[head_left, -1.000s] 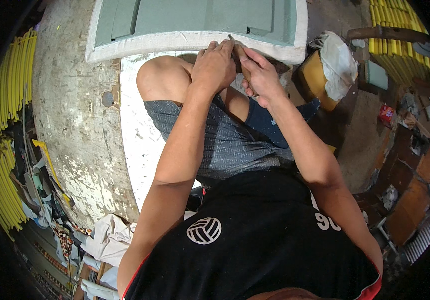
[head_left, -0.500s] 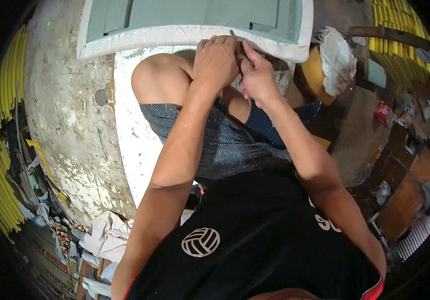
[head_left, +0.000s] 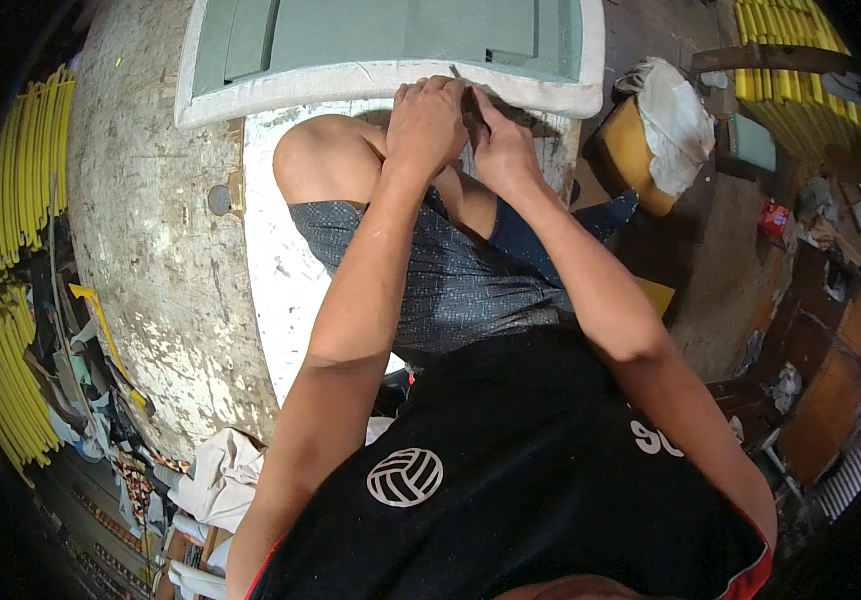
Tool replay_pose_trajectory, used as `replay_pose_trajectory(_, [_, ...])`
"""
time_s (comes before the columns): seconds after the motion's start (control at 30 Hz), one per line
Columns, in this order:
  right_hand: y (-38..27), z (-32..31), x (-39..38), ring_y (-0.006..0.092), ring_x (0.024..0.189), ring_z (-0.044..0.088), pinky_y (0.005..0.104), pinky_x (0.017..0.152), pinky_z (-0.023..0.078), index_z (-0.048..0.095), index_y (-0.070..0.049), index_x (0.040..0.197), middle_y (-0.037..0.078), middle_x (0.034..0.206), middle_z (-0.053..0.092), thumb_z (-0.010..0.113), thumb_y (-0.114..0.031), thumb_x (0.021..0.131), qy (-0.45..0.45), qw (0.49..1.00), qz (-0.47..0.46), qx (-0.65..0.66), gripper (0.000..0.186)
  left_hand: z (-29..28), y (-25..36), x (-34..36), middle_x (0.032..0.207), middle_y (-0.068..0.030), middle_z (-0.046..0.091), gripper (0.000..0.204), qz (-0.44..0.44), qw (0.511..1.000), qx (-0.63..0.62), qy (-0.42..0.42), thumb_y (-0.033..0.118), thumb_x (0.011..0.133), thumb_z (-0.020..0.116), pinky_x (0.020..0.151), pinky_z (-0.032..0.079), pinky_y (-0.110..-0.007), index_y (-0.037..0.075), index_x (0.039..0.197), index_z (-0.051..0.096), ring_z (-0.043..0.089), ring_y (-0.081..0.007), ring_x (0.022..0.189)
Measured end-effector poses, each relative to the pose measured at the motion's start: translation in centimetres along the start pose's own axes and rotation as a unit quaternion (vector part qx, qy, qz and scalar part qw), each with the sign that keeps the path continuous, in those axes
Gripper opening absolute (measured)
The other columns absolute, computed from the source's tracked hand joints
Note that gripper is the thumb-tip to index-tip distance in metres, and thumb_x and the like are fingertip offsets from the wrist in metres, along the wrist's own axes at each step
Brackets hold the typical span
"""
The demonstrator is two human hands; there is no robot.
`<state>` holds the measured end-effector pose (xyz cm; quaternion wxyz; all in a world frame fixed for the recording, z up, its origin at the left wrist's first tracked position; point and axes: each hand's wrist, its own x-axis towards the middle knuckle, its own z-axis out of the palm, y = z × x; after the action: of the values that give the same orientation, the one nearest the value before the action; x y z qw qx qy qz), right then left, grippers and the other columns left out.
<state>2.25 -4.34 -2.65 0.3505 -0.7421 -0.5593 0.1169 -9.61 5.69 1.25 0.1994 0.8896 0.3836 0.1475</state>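
Pale-bordered green panel lies across the top centre of the frame, cut off by the upper edge; its pale fabric border bows slightly along the near side. Your left hand is at that near border, back of the hand up, fingers pressed together and pointing toward the top; what lies under the fingertips is hidden, so cannot tell whether they pinch anything. Your right hand is just beside it on the right, closed around a dark tool, one digit extended along it and the other fingers mostly hidden. Thin dark tip of the tool appears to show over the border, just beyond your left fingertips. Your bent knee is below the panel, left of your hands, over a scuffed white surface. Worn board fills the left-centre, with a round dark hole near its right edge. Right of the panel: a yellow block partly covered by a crumpled white sheet. Yellow tubes are stacked at far left; a red packet lies at right.
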Motion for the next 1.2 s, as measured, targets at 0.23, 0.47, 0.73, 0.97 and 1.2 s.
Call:
replay_pose_trajectory(0.23, [0.3,-1.2,0.4,0.0164,0.047,0.055,0.0349,0.045,0.049,0.047,-0.020,0.156,0.010,0.064,0.060,0.052,-0.018,0.105,-0.072,0.995,0.066,0.035,0.051,-0.1,0.6,-0.4,0.119,-0.0187,0.071,0.038,-0.010,1.000,0.003,-0.012,0.010,0.086,0.059,0.099,0.049,-0.050,0.005,0.122,0.069,0.067,-0.0382,0.108])
replay_pose_trajectory(0.47, [-2.8,-4.2,2.0,0.0126,0.051,0.052,0.0297,0.039,0.041,0.049,-0.026,0.155,0.007,0.085,0.062,0.056,-0.030,0.107,-0.199,0.848,0.376,0.317,0.049,0.2,0.3,-0.6,0.121,-0.0188,0.070,0.042,-0.018,0.999,0.034,-0.013,0.012,0.087,0.058,0.100,0.048,-0.048,0.006,0.128,0.067,0.067,-0.0375,0.110])
replay_pose_trajectory(0.73, [-2.3,-3.7,1.6,0.0117,0.056,0.052,0.0261,0.039,0.038,0.045,-0.017,0.156,0.004,0.088,0.056,0.062,-0.029,0.103,-0.181,0.836,0.364,0.370,0.057,0.0,0.3,-0.2,0.126,-0.0187,0.069,0.045,-0.037,0.999,0.013,-0.017,0.014,0.088,0.057,0.102,0.049,-0.048,0.006,0.131,0.066,0.066,-0.0393,0.114])
replay_pose_trajectory(0.97, [-0.1,-1.1,1.2,0.0293,0.081,0.068,0.0409,0.066,0.051,0.063,0.003,0.122,0.019,0.100,0.069,0.060,-0.031,0.100,-0.117,0.887,0.333,0.296,0.041,0.9,-0.6,-0.1,0.125,-0.0208,0.070,0.046,-0.038,0.999,0.002,0.007,0.012,0.087,0.056,0.100,0.051,-0.049,0.006,0.130,0.068,0.067,-0.0412,0.111])
replay_pose_trajectory(1.2, [-2.9,-1.3,1.8,0.0213,0.053,0.058,0.0372,0.043,0.045,0.067,-0.001,0.104,0.010,0.077,0.065,0.040,-0.042,0.109,-0.124,0.828,0.432,0.336,0.049,0.0,0.0,-0.1,0.119,-0.0234,0.071,0.043,-0.058,0.998,-0.028,-0.005,0.012,0.086,0.055,0.099,0.052,-0.050,0.002,0.125,0.070,0.067,-0.0428,0.109])
